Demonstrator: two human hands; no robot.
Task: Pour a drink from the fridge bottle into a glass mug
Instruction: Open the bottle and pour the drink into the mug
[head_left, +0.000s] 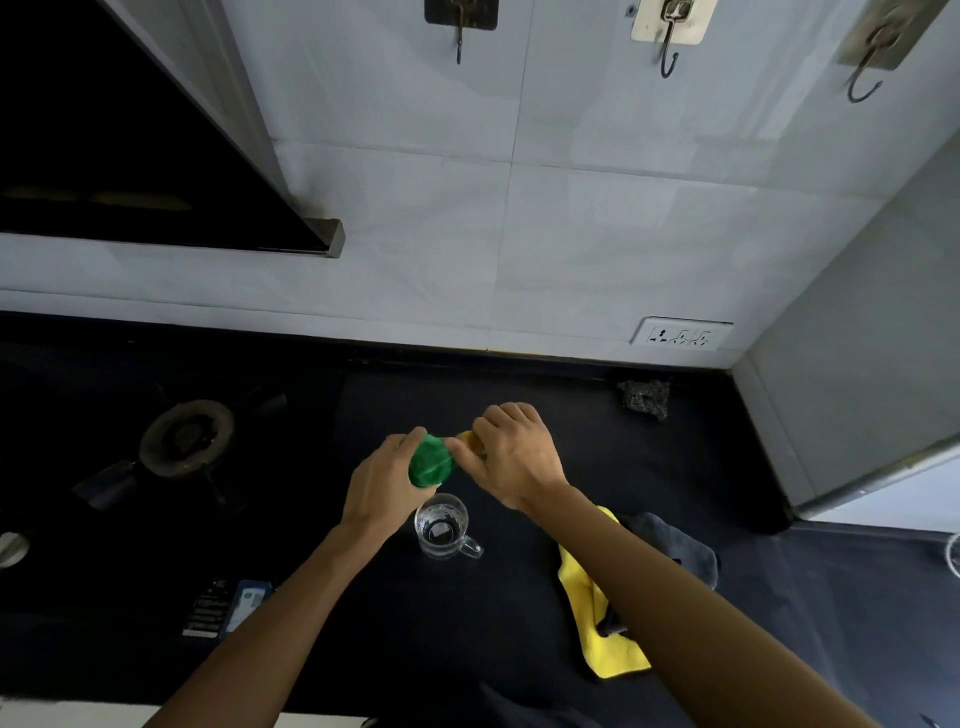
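Note:
A green bottle (430, 461) is held over the black counter, with my left hand (382, 480) wrapped around its body. My right hand (511, 457) is at the bottle's top, its fingers closed on a yellow cap (471, 440). Whether the cap is on or off the neck I cannot tell. A clear glass mug (442, 527) stands upright on the counter just below the bottle, handle pointing right. It looks empty.
A gas burner (184, 439) sits at the left. A yellow cloth (597, 613) and a grey cloth (675, 551) lie under my right forearm. A scrubber (644, 399) rests near the back wall under a socket (680, 335). A small packet (228, 608) lies front left.

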